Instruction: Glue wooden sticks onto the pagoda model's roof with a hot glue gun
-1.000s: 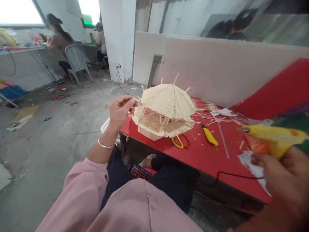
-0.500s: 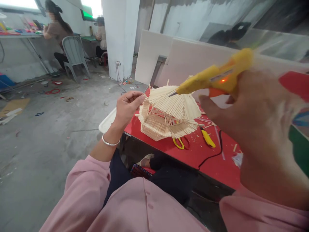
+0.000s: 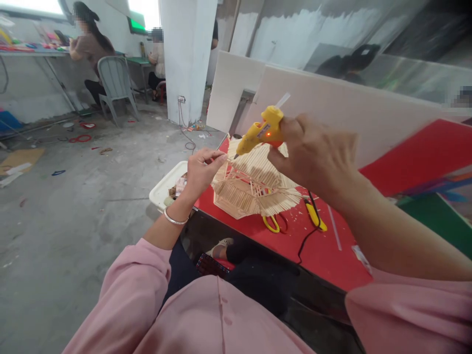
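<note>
A small pavilion model (image 3: 236, 201) built of thin wooden sticks stands on the red table (image 3: 295, 246), with a slanted stick roof (image 3: 258, 160) over a lower stick skirt. At the roof's left corner, my left hand (image 3: 202, 172) has its thumb and fingers pinched together; what they grip is too small to make out. My right hand (image 3: 313, 147) is wrapped round a yellow hot glue gun (image 3: 256, 132) with an orange light on. Its metal nozzle points down-left, close to my left fingertips at the roof edge. A clear glue stick (image 3: 283, 100) pokes out of its back.
Yellow-handled scissors (image 3: 272, 224) and a yellow cutter knife (image 3: 316, 216) lie in front of the model. The gun's black cord (image 3: 305, 241) trails over the table edge. A white tray (image 3: 162, 189) sits at left. Pale boards (image 3: 317, 98) lean behind. People sit at far tables.
My right hand has brought the glue gun down and left, so its nozzle has gone from above the roof's middle to its left corner. My left hand stays pinched there.
</note>
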{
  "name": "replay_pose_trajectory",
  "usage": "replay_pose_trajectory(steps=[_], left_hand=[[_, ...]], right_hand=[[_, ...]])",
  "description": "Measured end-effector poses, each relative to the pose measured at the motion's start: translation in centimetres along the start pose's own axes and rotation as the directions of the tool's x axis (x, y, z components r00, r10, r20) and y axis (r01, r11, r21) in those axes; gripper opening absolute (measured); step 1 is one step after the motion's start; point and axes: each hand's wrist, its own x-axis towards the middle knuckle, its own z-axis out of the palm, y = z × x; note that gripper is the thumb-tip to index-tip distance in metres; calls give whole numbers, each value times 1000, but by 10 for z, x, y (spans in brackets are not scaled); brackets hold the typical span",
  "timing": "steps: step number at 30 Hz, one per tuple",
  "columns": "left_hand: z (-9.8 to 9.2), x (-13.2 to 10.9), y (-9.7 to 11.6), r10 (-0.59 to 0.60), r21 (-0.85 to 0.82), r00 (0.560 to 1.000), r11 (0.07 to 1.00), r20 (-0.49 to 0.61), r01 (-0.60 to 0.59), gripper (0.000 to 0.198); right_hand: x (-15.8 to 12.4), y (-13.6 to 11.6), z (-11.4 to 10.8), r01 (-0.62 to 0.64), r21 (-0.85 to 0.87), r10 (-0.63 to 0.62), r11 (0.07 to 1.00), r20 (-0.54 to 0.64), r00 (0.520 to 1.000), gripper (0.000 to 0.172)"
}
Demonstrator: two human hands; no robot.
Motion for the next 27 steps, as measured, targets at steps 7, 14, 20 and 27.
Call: replay_pose_trajectory(steps=[7,14,20,27], left_hand=[[1,-1,-5,14,36,1000,999,-12,-14,9],[3,-2,-6,60,102,998,993,-4,-59,10],[3,-1,-6,45,96,999,994,3,-46,10],[4,0,-9,-21,51,1000,998,3,21,7]], right_hand=[[1,-2,4,73,-15,-73,997,-12,997,47],[0,-2,6,89,-43,-91,995,-31,995,48],[1,-4,4,76,-27,-76,997,-6,997,49],[0,-2,6,51,-3,-51,999,-18,999,50]])
